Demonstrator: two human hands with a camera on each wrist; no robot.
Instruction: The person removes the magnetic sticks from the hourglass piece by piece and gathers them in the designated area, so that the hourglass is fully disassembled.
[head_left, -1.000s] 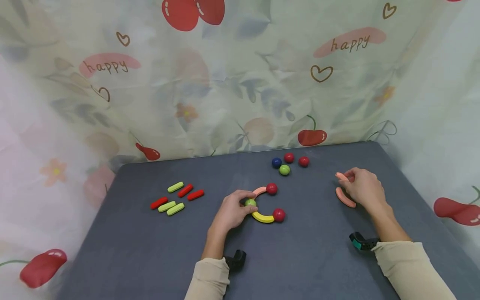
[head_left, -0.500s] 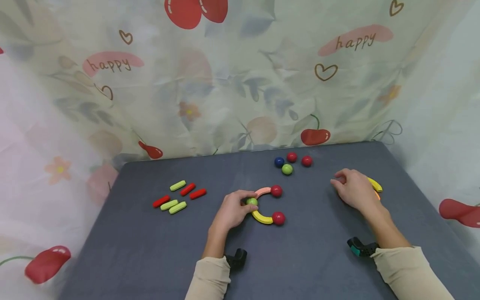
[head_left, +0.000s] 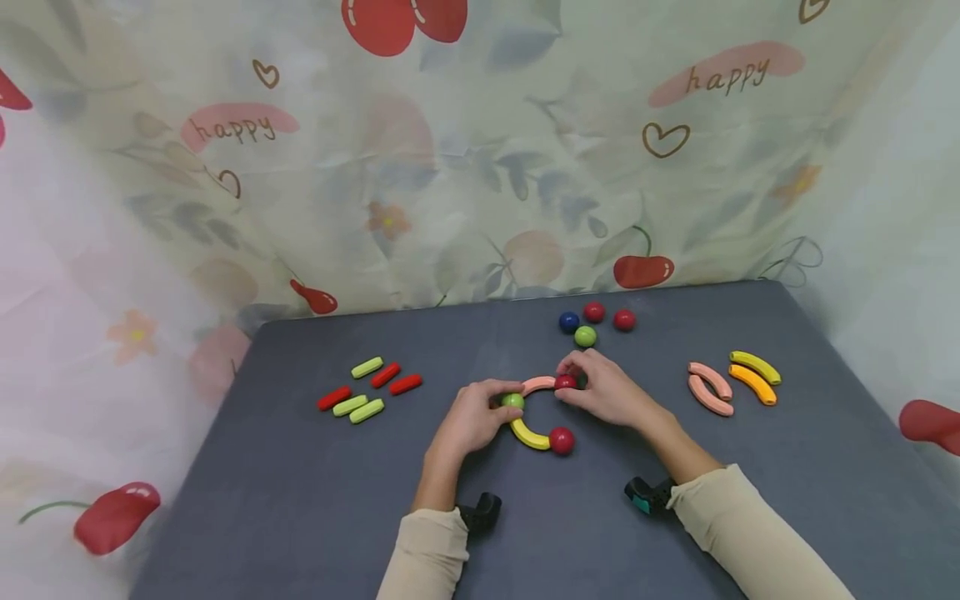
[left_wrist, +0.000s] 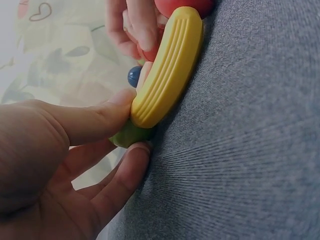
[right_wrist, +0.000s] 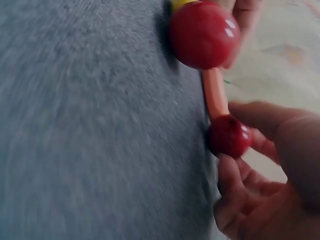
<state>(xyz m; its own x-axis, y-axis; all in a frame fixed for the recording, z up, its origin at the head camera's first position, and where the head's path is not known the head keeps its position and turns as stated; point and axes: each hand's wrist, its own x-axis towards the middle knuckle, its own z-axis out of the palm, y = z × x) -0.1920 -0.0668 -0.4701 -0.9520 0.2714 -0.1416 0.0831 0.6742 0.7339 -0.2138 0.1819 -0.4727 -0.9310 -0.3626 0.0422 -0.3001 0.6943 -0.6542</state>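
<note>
My left hand (head_left: pixel 472 417) pinches a green ball (head_left: pixel 513 401) between thumb and fingers. From that ball a yellow curved stick (left_wrist: pixel 167 70) runs to a red ball (head_left: pixel 562 441). A pink curved stick (head_left: pixel 538 384) leads from the green ball to a second red ball (right_wrist: pixel 230 136). My right hand (head_left: pixel 611 392) has its thumb and fingers around this second red ball. Together the pieces form an open arc on the dark table. In the left wrist view the green ball is partly hidden behind the yellow stick and the thumb.
Several red sticks (head_left: pixel 406 383) and light green sticks (head_left: pixel 367 412) lie at left. Behind the arc sit a blue ball (head_left: pixel 569 322), another green ball (head_left: pixel 585 337) and two red balls. Loose pink (head_left: pixel 709 396), yellow (head_left: pixel 755 367) and orange (head_left: pixel 753 385) curved sticks lie at right.
My right hand has left the loose curved sticks on the right and moved left to the far red ball of the arc. My left hand stays on the green ball.
</note>
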